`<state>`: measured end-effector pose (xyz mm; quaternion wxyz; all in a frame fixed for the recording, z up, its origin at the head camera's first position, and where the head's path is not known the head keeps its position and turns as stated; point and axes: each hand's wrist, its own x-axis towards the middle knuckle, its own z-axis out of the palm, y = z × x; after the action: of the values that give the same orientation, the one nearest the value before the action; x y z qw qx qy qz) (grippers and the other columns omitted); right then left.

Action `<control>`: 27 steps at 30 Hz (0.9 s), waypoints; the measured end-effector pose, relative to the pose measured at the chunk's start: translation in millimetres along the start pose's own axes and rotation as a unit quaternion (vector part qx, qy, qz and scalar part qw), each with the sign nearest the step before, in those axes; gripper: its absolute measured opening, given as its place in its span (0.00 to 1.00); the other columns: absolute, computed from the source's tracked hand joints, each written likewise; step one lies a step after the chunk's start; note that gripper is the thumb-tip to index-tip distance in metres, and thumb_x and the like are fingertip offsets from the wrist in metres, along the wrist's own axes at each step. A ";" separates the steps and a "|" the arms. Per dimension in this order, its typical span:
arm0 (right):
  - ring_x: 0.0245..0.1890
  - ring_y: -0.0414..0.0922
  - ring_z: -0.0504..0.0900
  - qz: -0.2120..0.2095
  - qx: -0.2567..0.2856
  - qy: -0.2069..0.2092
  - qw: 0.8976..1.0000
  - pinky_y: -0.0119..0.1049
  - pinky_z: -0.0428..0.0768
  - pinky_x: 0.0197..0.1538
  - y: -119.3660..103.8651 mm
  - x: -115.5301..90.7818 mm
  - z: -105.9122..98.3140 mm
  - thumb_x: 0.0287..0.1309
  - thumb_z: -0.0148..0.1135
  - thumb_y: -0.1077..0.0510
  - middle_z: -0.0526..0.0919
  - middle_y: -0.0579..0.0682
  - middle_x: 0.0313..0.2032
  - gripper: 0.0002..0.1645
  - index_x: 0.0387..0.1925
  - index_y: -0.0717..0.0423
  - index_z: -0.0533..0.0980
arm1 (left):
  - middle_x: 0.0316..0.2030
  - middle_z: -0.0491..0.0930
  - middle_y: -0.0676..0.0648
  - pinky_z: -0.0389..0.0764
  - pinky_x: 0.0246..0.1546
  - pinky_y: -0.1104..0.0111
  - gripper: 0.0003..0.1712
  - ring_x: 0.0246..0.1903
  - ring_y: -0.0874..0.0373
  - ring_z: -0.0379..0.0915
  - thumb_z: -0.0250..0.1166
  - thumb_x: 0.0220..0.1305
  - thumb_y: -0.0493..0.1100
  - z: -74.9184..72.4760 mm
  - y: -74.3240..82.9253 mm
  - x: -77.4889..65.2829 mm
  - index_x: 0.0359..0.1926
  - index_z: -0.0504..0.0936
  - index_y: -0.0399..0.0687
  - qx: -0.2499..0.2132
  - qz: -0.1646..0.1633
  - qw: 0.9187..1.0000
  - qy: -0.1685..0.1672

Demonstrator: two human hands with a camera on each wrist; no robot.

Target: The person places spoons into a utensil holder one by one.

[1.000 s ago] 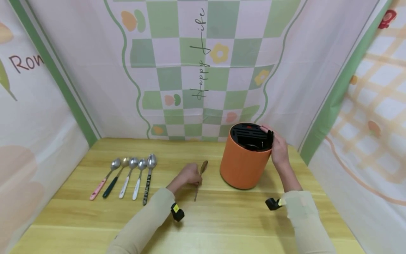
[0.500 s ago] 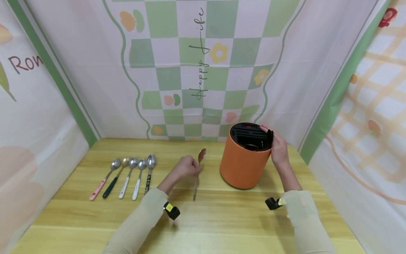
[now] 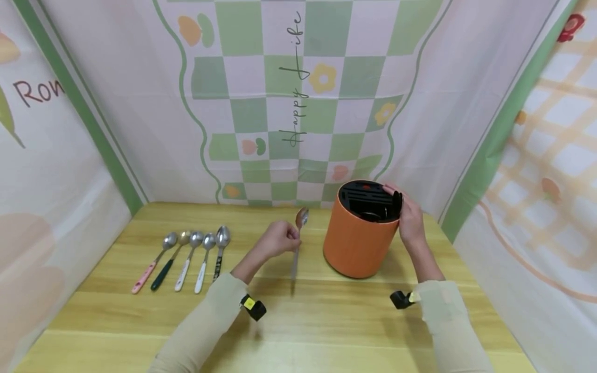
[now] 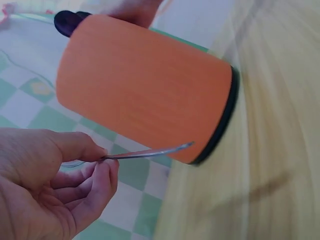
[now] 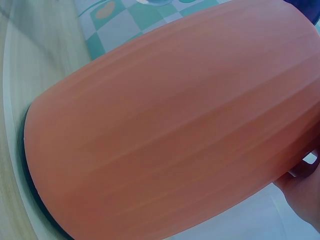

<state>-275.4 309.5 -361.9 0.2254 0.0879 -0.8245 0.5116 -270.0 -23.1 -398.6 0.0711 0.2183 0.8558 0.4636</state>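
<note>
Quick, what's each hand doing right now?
Left hand: closed, pinching a spoon between thumb and fingers.
Right hand: open, resting against the orange container near its rim.

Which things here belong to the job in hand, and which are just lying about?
In the job:
metal spoon, pinched by the left hand
orange utensil holder, held by the right hand

Lying about, untouched, though perhaps wanted later:
five spoons in a row

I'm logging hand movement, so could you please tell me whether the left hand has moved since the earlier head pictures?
Yes: in the head view, the left hand, pinching a spoon, has moved up the picture, closer to the checkered cloth.
</note>
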 end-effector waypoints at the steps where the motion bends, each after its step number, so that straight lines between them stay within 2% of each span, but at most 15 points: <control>1: 0.73 0.55 0.63 0.001 0.000 0.000 1.000 0.52 0.59 0.76 -0.2 0.0 -0.5 0.80 0.33 0.46 0.68 0.60 0.71 0.31 0.64 0.61 0.73 | 0.23 0.82 0.46 0.77 0.23 0.77 0.04 0.21 0.63 0.75 0.67 0.60 0.32 -1.1 3.3 0.3 0.28 0.82 0.36 0.004 0.005 1.000 -0.001; 10: 0.74 0.54 0.62 0.008 0.005 -0.001 1.000 0.51 0.58 0.77 -2.0 -1.8 -2.1 0.80 0.34 0.45 0.68 0.58 0.71 0.32 0.64 0.60 0.73 | 0.26 0.82 0.46 0.79 0.26 0.76 0.05 0.24 0.63 0.76 0.66 0.63 0.33 -12.0 33.1 3.8 0.30 0.81 0.37 0.029 0.030 0.999 -0.010; 14: 0.74 0.53 0.62 0.009 0.009 -0.001 1.000 0.48 0.59 0.77 -2.8 -3.1 -1.6 0.80 0.34 0.44 0.69 0.56 0.71 0.32 0.64 0.60 0.73 | 0.26 0.83 0.45 0.79 0.26 0.76 0.05 0.25 0.62 0.76 0.66 0.64 0.33 -16.6 48.6 5.7 0.30 0.81 0.38 0.040 0.064 0.997 0.002; 17: 0.74 0.53 0.62 0.008 0.008 0.001 1.000 0.47 0.59 0.77 -2.8 -3.5 -1.6 0.80 0.34 0.45 0.69 0.57 0.71 0.32 0.64 0.60 0.73 | 0.28 0.83 0.44 0.81 0.27 0.76 0.05 0.26 0.62 0.77 0.66 0.65 0.34 -18.4 60.1 7.6 0.31 0.81 0.39 0.045 0.078 0.996 0.011; 27: 0.74 0.54 0.62 0.006 0.008 0.003 1.000 0.50 0.58 0.77 -3.8 -3.0 -0.4 0.80 0.35 0.47 0.68 0.59 0.70 0.30 0.64 0.61 0.73 | 0.30 0.85 0.46 0.81 0.29 0.75 0.05 0.28 0.61 0.79 0.67 0.66 0.38 -20.4 89.2 15.3 0.32 0.82 0.42 0.046 0.108 0.992 0.048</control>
<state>-271.3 307.9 -360.1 0.2243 0.0837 -0.8203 0.5195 -262.8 10.4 -312.4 -0.0310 0.2901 0.8499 0.4388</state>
